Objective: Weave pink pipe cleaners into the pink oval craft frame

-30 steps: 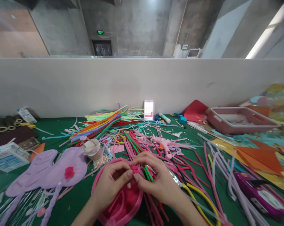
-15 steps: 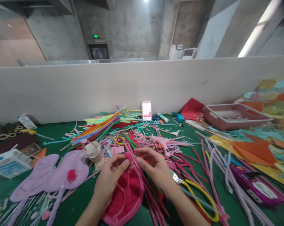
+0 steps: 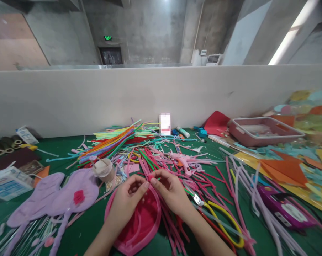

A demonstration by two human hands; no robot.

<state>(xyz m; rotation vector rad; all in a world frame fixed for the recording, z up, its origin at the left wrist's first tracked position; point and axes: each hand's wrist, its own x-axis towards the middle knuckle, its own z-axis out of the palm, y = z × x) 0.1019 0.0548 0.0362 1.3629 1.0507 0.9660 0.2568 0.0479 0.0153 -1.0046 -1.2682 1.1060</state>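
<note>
Both hands meet over a round dark-pink piece [image 3: 143, 227] with a raised pink rim, lying on the green table. A small coiled pink pipe cleaner [image 3: 150, 176] sits between my fingertips, mostly covered by them. My left hand [image 3: 131, 193] pinches it with thumb and forefinger. From the other side, my right hand [image 3: 170, 190] is closed on it, thumb and forefinger together. Under my right forearm lie pliers with yellow handles [image 3: 221, 217]. To the left rests a lilac butterfly-like shape [image 3: 54, 195] bearing a red fuzzy patch [image 3: 79, 197].
Loose pink pipe cleaners [image 3: 174, 231] spread around my hands, with a multicoloured bundle [image 3: 110, 142] behind. A pink glue gun [image 3: 186, 163], a paper cup [image 3: 103, 170], a purple device [image 3: 286, 208] and a pink plastic basket [image 3: 264, 131] stand about. A low white partition [image 3: 123, 99] closes off the back.
My fingertips have come closer together around the pink coil, which now shows less. My right hand has moved slightly left. The whole view has shifted a little.
</note>
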